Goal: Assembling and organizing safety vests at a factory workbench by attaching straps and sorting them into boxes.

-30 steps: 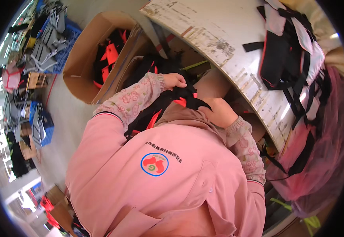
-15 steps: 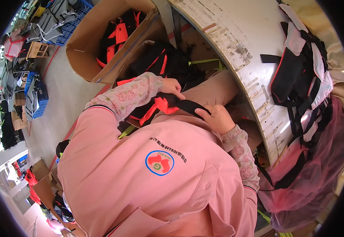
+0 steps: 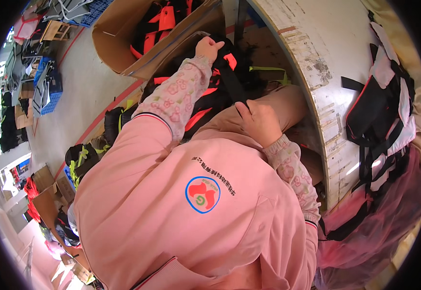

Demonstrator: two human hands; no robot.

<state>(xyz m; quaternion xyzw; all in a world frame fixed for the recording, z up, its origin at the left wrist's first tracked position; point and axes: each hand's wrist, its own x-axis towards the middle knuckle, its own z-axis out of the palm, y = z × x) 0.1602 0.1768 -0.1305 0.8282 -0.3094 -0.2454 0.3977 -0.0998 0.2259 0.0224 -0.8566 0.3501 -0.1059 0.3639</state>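
Note:
A black webbing strap (image 3: 233, 86) runs between my hands, stretched out over my right thigh. My left hand (image 3: 209, 49) reaches far forward and is closed on the strap's far end, where black fabric with a red-orange piece (image 3: 230, 61) hangs. My right hand (image 3: 261, 123) is closed round the near end, thumb on top. Under the strap lies a pile of black and red-orange fabric pieces (image 3: 202, 118), partly hidden by my left sleeve.
Beyond the pile stands an open cardboard box (image 3: 111, 48) with more black and red-orange pieces. On my right is a worn white table (image 3: 312, 72) bearing a black and pale strapped bag (image 3: 372, 111) and pink mesh (image 3: 370, 241). Black bundles with yellow-green straps (image 3: 82, 159) lie at left.
My left hand has moved forward, away from my right hand, drawing the strap out long between them. The red-orange piece went forward with it. The view has shifted slightly.

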